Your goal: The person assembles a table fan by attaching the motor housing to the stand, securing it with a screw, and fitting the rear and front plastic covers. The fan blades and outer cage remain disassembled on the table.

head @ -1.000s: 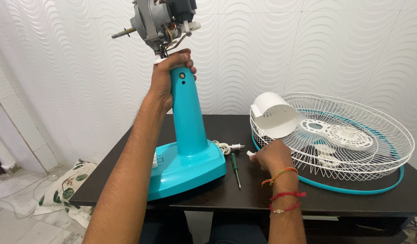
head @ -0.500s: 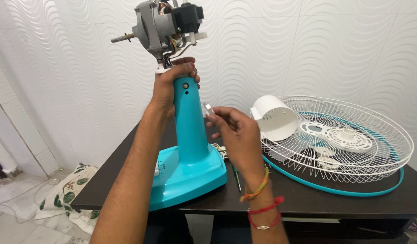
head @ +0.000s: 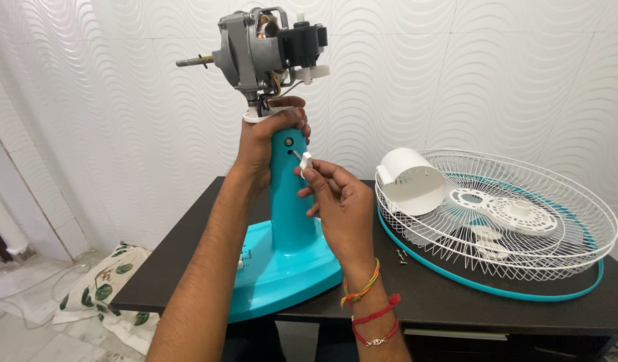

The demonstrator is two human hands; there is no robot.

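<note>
**Small white knob pinched at the fan's neck**

My left hand (head: 265, 144) is wrapped around the top of the turquoise fan stand (head: 289, 221), fingers clamped shut on the neck just under the bare grey motor (head: 255, 47). The motor's shaft sticks out toward the left, and its black rear part points right.

My right hand (head: 342, 204) is raised in front of the stand's column. Its thumb and forefinger are pressed together on a small white knob (head: 305, 161), which sits at my fingertips, above the rest of the hand. The knob's thin pin points left toward the column and lies just beside it, right below the dark round hole near my left thumb. I cannot tell whether the pin touches the column.

The stand's base rests near the front edge of the dark tabletop (head: 450, 295), toward its left side. On the right half lies the white wire fan guard (head: 557, 221) with a turquoise rim ring under it. A white cylindrical motor cover (head: 409, 181) leans inside the guard's left edge. Two small screws (head: 401, 256) lie on the tabletop between my right wrist and the guard.
</note>
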